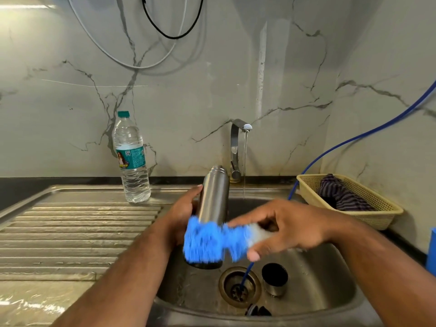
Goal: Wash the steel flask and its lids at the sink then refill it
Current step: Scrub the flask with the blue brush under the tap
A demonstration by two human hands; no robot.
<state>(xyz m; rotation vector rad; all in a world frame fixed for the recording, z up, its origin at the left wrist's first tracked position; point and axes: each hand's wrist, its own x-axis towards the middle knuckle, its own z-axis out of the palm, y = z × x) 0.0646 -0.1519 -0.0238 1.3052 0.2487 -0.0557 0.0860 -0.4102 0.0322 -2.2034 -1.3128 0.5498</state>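
1 blue brush (207, 241) against flask (214, 194)

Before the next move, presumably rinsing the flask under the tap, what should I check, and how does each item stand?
1. Left hand grip on the steel flask: ok, curled round its middle.
2. Right hand holding the blue scrubber on the flask's lower body: ok, though blurred.
3. Tap running: ok, thin stream falls clear of the flask.
4. Cup lid in reach: ok, standing mouth up in the basin, right of the drain.
5. Drain unobstructed: not ok, a blue hose ends in it.
6. Flask free of soap: cannot tell.
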